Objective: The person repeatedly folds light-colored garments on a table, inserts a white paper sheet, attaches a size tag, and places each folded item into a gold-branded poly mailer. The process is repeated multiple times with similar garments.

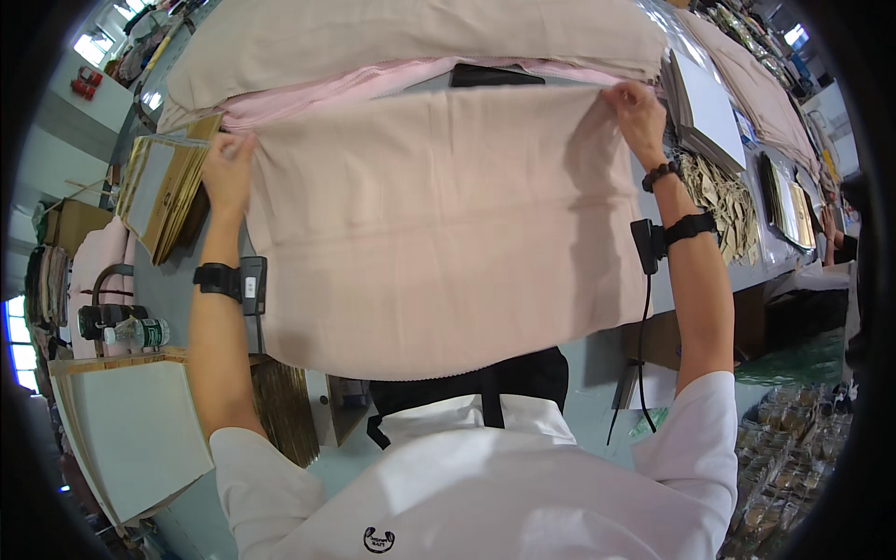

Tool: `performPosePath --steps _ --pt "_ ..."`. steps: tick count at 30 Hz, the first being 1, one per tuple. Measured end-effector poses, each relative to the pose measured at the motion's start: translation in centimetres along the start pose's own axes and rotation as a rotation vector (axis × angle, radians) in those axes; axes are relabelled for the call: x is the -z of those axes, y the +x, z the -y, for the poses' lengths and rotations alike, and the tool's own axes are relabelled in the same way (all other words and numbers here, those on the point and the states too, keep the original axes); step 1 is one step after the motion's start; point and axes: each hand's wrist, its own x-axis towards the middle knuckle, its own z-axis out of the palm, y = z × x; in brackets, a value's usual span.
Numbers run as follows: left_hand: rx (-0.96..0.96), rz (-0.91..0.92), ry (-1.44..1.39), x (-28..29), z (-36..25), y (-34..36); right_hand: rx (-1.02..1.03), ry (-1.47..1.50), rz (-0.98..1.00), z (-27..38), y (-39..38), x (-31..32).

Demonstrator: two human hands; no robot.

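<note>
A pale pink cloth (439, 224) is stretched out in front of me, its lower part hanging over the table's near edge. My left hand (227, 168) pinches its upper left corner, close to a pile of brown folders. My right hand (637, 121) grips its upper right corner beside a stack of white boards. Beyond it lies a beige folded fabric (420, 33) with a pink layer under it, and a black flat object (497, 75) shows between them.
Brown folders (163, 191) lie left, white boards (705, 112) and crumpled paper strips (723, 210) right. A water bottle (140, 333) and large boards (131, 429) sit at lower left. Bagged goods (784, 467) lie at lower right. Another person's hand (829, 224) shows far right.
</note>
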Motion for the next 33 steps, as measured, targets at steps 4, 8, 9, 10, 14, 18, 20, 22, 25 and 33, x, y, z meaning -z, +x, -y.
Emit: performPosePath --steps 4,8,9,10,14,18,20,22,25,33 --pt "-0.052 -0.089 -0.349 4.1 -1.8 -1.0 0.171 0.312 -0.137 1.5 -1.5 5.2" --pt "-0.035 -0.021 -0.388 9.8 0.1 -8.2 0.119 0.15 -0.077 1.3 -10.5 10.5" --pt "-0.084 -0.016 -0.317 11.1 0.8 -10.5 0.1 0.183 -0.021 1.1 -13.4 11.5" --pt "-0.063 0.045 -0.352 12.3 1.4 -12.7 0.093 0.158 0.027 0.8 -16.0 12.2" --pt "0.062 0.427 -0.32 16.0 3.0 -19.8 0.28 0.178 0.477 -0.4 -21.9 15.3" --pt "-0.001 0.512 -0.032 16.4 2.9 -23.2 0.233 -0.048 0.556 0.7 -23.1 16.0" --pt "-0.066 0.462 0.063 15.8 2.9 -23.5 0.147 0.103 0.446 1.9 -23.5 13.7" --pt "-0.075 0.422 0.094 14.8 2.8 -23.5 0.141 0.196 0.371 3.1 -23.7 10.3" --pt "0.156 0.37 0.022 13.5 2.7 -23.7 0.364 -0.288 0.41 3.5 -22.5 6.6" --pt "0.104 0.371 -0.002 13.2 2.7 -23.7 0.23 -0.218 0.391 0.7 -17.5 6.4"
